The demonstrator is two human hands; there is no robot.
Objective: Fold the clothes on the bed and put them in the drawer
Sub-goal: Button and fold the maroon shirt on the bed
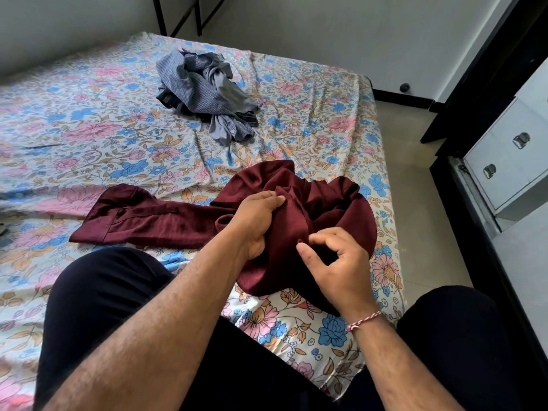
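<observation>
Head view: a person sits on the bed [89, 114] working a maroon shirt [296, 209].
The left hand [258, 223] grips a bunch of the shirt's cloth, fingers curled round it; the right hand [338, 262] hovers just beside it, thumb and fingers curled with a gap between, holding nothing. One sleeve lies stretched out to the left. A pile of grey clothes [204, 93] sits farther up the bed, and white drawers [510, 155] stand at right.
</observation>
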